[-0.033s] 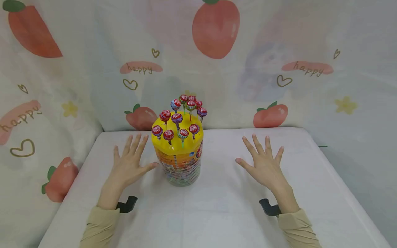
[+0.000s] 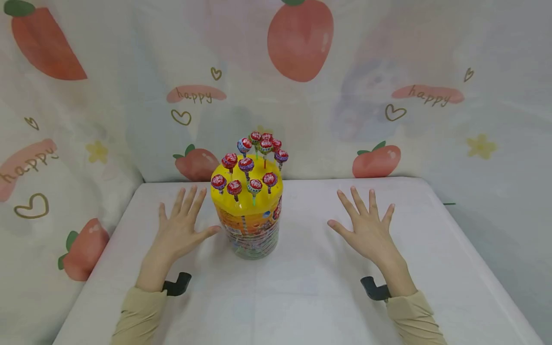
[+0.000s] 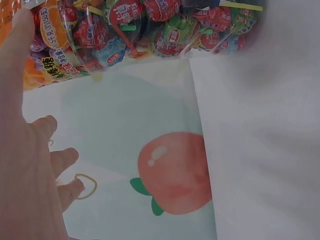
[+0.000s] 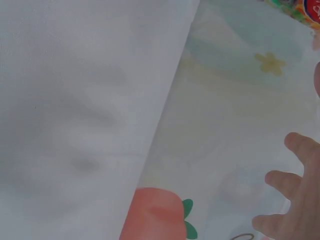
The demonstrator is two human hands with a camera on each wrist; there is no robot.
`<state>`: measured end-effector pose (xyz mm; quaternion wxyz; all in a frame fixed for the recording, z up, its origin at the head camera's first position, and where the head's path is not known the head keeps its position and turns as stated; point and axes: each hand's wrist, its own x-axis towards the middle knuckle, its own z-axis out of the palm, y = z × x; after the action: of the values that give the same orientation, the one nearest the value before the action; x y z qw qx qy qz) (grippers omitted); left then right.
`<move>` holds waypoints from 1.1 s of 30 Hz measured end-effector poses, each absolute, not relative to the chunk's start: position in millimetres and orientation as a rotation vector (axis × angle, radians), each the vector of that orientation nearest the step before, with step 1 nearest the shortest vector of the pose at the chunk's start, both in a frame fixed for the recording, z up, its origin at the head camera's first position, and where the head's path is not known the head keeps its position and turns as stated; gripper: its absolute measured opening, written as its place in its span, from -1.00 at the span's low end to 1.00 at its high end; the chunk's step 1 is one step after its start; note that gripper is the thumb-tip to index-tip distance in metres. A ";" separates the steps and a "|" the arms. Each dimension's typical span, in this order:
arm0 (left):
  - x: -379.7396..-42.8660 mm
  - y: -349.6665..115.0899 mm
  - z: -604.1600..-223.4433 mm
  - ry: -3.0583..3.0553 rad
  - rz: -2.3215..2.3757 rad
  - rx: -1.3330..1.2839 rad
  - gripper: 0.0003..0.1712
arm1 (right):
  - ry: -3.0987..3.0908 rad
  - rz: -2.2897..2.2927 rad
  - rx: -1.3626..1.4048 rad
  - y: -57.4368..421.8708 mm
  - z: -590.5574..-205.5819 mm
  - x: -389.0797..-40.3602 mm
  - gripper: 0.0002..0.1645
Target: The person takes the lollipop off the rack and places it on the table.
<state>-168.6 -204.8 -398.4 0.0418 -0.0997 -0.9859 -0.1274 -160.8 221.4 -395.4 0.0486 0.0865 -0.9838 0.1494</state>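
A clear plastic jar point(image 2: 254, 244) packed with wrapped lollipops stands upright on the table, left of the middle. Several lollipops point(image 2: 246, 165) in red, purple and blue wrappers stick up from its yellow lid point(image 2: 241, 208). To the left of the jar, my left hand point(image 2: 176, 235) is spread, its thumb tip close beside the jar's side. My right hand point(image 2: 367, 235) is spread too, well to the right of the jar, holding nothing. The left wrist view shows the jar's packed side point(image 3: 155, 30) above the fingers; the right wrist view catches only its corner point(image 4: 295, 12).
A white cloth point(image 2: 284, 306) covers the table. Behind and to the left hangs a pale curtain point(image 2: 302, 115) printed with peaches, hearts and the word "happy". A black camera mount point(image 2: 178, 285) sits at the left wrist, another mount point(image 2: 374, 289) at the right.
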 end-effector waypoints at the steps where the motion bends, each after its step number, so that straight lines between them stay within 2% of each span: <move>1: -169.0 -204.2 -398.8 -3.017 -0.397 -0.308 0.17 | -2.999 0.458 0.263 221.6 -395.7 -160.6 -0.02; 22: -167.9 -195.5 -405.6 -2.975 -0.524 -0.302 0.18 | -2.895 0.551 0.290 218.2 -398.4 -156.5 -0.08; 33: -170.1 -190.4 -413.0 -2.849 -0.702 -0.344 0.17 | -2.757 0.637 0.303 206.0 -387.3 -156.9 -0.16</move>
<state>-170.1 -190.4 -413.0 0.0934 -0.1158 -0.9602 -0.2365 -156.9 206.0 -387.3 0.1474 0.1054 -0.9582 0.2213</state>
